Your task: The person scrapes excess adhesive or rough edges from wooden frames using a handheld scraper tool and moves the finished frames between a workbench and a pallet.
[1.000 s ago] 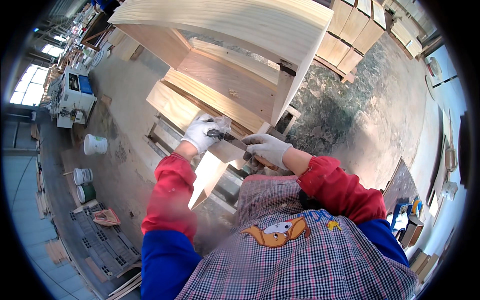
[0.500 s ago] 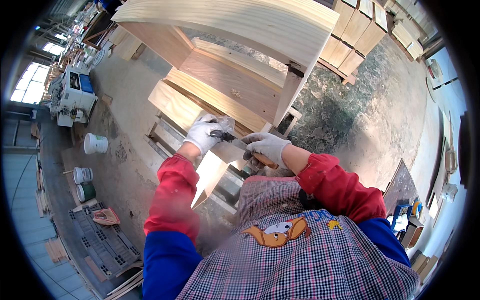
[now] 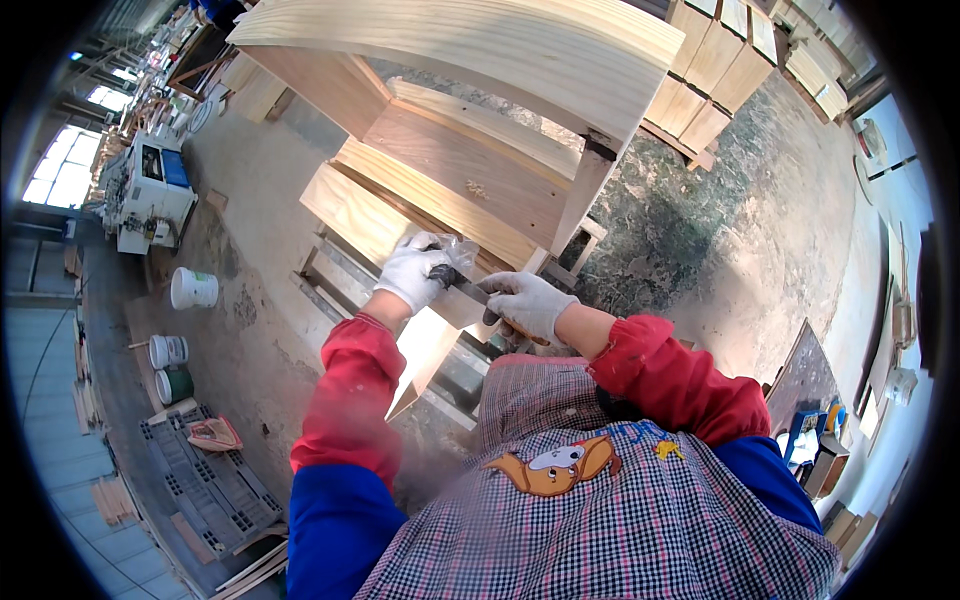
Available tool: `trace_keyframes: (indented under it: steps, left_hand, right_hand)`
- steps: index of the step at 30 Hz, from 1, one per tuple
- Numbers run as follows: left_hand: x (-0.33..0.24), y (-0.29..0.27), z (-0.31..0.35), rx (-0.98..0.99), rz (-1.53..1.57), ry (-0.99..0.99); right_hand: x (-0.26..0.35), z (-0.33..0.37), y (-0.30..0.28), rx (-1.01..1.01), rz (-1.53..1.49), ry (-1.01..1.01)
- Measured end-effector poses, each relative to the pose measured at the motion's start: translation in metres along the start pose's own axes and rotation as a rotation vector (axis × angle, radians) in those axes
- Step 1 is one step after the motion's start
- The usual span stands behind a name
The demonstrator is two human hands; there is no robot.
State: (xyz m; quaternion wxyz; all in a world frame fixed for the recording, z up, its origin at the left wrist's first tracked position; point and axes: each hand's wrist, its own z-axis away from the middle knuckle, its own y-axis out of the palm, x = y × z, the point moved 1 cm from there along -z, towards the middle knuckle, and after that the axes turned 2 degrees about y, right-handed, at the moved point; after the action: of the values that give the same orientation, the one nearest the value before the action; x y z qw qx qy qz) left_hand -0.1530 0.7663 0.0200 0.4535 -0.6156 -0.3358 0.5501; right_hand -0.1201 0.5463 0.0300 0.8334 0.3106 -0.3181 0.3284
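My left hand (image 3: 409, 276), in a white glove, is closed round a crumpled clear plastic bag (image 3: 460, 252) with something dark in or beside it that I cannot make out. Facing it, my right hand (image 3: 532, 302), also gloved, grips what looks like a putty knife (image 3: 528, 335) by its wooden handle, mostly hidden under the palm. Its blade seems to point toward the left hand. Both hands are just in front of a pale wooden frame (image 3: 470, 40), near a light board (image 3: 350, 208). Below them a sunlit wooden panel (image 3: 425, 350) slants down.
Slatted supports (image 3: 340, 262) stand under the wood. White buckets (image 3: 193, 288) and a grey plastic pallet (image 3: 210, 480) are on the left, with a white machine (image 3: 150, 190) farther back. Stacked wooden boxes (image 3: 708, 60) stand at the far right.
My left hand has shifted slightly right with the bag, and its wrist has turned a little. The right hand has tilted over the knife handle, so less of the handle shows.
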Motion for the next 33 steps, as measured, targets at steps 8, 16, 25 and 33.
trace_keyframes:
  steps: [8,16,25,33]
  left_hand:
    - [-0.005,-0.002,0.0,-0.032,0.02,0.043]
    - [0.001,0.004,0.004,-0.08,-0.003,0.066]
    - [-0.007,-0.005,0.014,0.009,-0.092,-0.002]
    - [-0.098,-0.056,-0.017,-0.134,0.774,0.122]
  right_hand:
    - [0.005,0.001,-0.009,0.075,-0.032,0.089]
    - [-0.004,-0.003,-0.021,0.208,-0.375,0.096]
    - [0.01,0.041,-0.012,0.411,-0.504,-0.121]
    - [0.032,0.156,-0.054,0.336,0.094,-0.877]
